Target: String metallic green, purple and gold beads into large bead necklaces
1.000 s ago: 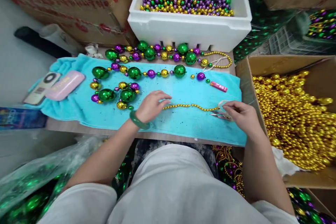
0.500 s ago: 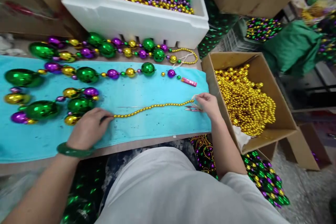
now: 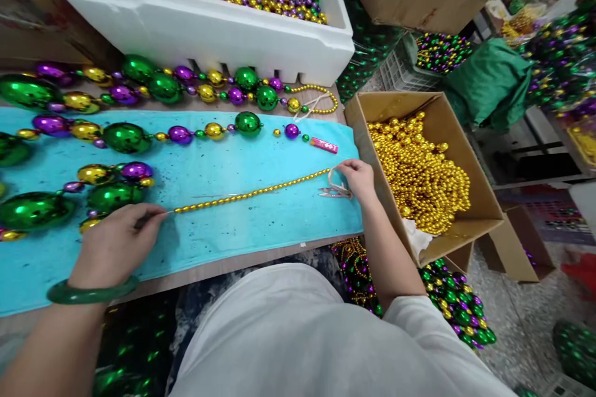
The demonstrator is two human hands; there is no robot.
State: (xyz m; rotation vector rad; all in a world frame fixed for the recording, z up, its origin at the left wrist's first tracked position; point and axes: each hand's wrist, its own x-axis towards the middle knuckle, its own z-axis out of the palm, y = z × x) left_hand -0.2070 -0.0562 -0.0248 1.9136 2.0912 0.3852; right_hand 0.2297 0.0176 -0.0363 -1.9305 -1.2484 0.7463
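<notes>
A strand of small gold beads [image 3: 251, 193] stretches across the blue cloth [image 3: 261, 223] between my hands. My left hand [image 3: 114, 239], a green bangle at its wrist, is closed in a pinch at the strand's left end, where a short bit of thread shows. My right hand [image 3: 357, 178] pinches a white cord [image 3: 331, 178] at the strand's right end. Just below the cord lie small snips [image 3: 335, 193]. A thin needle-like rod [image 3: 209, 196] lies beside the strand. Large green, purple and gold bead strands [image 3: 128, 138] run along the cloth's left and back.
Behind the cloth stands a white foam box [image 3: 205, 31] of mixed beads. At the right, a cardboard box [image 3: 479, 198] holds gold bead strands. A purple bead [image 3: 292, 131] and a small pink-red labelled stick [image 3: 325, 145] lie near the cloth's right end.
My left hand has moved left, drawing the gold strand straighter, and thread now shows at its fingers. The white cord's loop by my right hand shows more. The camera view has shifted right.
</notes>
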